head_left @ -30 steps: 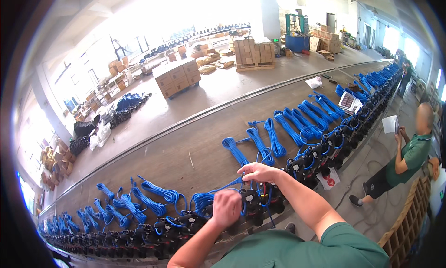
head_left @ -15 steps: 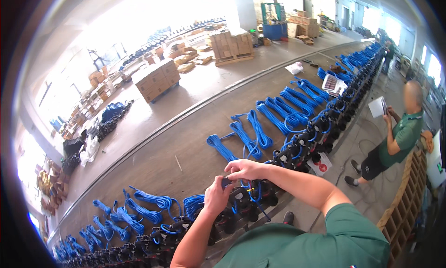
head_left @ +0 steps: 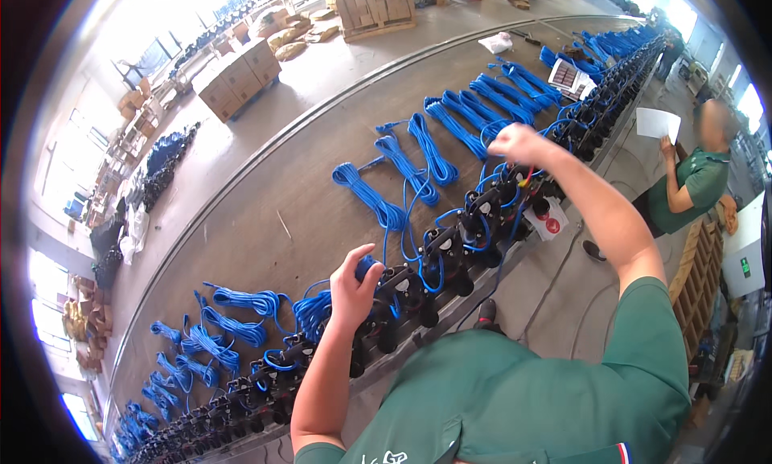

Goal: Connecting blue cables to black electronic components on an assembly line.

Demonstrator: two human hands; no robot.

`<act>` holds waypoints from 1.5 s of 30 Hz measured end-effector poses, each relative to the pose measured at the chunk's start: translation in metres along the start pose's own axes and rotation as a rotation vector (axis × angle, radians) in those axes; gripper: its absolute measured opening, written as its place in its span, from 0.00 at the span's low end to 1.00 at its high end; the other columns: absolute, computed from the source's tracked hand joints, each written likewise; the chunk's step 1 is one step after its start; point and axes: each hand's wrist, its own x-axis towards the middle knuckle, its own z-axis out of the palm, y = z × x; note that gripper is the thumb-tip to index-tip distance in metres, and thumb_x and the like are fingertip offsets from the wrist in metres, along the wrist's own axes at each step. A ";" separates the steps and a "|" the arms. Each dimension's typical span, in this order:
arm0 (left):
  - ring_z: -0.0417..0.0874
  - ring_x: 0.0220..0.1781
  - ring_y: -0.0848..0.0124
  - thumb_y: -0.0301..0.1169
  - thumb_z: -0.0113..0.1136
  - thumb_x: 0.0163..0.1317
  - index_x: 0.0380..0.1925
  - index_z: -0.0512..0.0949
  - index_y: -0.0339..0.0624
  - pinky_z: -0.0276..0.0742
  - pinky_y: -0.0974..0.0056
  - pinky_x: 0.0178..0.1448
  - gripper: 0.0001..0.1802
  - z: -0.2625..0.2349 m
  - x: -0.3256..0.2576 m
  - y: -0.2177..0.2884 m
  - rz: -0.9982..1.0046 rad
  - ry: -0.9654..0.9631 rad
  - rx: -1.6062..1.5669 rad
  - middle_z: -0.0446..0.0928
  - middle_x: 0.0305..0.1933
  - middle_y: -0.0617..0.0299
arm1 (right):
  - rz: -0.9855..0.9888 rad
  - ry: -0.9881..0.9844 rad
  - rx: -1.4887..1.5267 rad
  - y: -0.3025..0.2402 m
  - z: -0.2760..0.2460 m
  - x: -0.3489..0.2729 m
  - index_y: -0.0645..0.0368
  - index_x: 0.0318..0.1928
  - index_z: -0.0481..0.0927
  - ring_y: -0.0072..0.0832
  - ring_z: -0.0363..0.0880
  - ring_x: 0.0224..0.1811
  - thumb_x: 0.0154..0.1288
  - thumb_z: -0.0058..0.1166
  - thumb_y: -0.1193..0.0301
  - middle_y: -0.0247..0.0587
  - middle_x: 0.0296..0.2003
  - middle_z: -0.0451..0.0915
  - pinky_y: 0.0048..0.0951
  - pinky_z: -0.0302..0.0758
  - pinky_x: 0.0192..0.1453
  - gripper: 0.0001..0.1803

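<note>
The left hand (head_left: 354,291) is pinching a rounded blue piece (head_left: 366,265). The right hand (head_left: 519,145) is hovering, fingers bunched, any hold unclear.

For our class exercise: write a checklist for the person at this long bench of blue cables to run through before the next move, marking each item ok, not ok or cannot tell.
1. Left hand has a grip: ok; a dark blue piece sits between thumb and fingers.
2. Right hand is free: cannot tell; it is blurred above the row, fingers turned down.
3. Blue cable coil beyond the hands is bundled: ok, lying on the brown work surface.
4. Co-worker is clear of both hands: ok, standing apart at right with a white sheet.
5. Floor near the shoe is free of cables: not ok; a dark cable lies there.
</note>
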 end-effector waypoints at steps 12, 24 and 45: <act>0.84 0.40 0.65 0.38 0.60 0.74 0.43 0.84 0.35 0.79 0.60 0.47 0.15 -0.092 0.063 -0.045 0.097 0.229 0.258 0.84 0.38 0.52 | -0.118 0.238 -0.057 -0.044 0.118 -0.011 0.61 0.42 0.82 0.58 0.85 0.47 0.75 0.52 0.54 0.60 0.40 0.86 0.54 0.80 0.52 0.21; 0.81 0.61 0.51 0.48 0.56 0.66 0.57 0.81 0.53 0.77 0.41 0.62 0.23 -0.214 0.226 -0.222 -0.564 0.543 1.249 0.80 0.58 0.50 | -0.089 0.194 -0.084 -0.040 0.120 -0.004 0.61 0.41 0.80 0.57 0.85 0.47 0.76 0.51 0.55 0.58 0.40 0.86 0.55 0.79 0.52 0.20; 0.83 0.26 0.58 0.22 0.65 0.41 0.27 0.81 0.27 0.77 0.54 0.31 0.10 0.139 0.250 -0.331 -1.007 0.260 -0.364 0.81 0.28 0.48 | -0.170 0.173 -0.014 -0.047 0.117 -0.003 0.60 0.38 0.81 0.55 0.87 0.39 0.75 0.50 0.58 0.56 0.35 0.86 0.52 0.83 0.47 0.18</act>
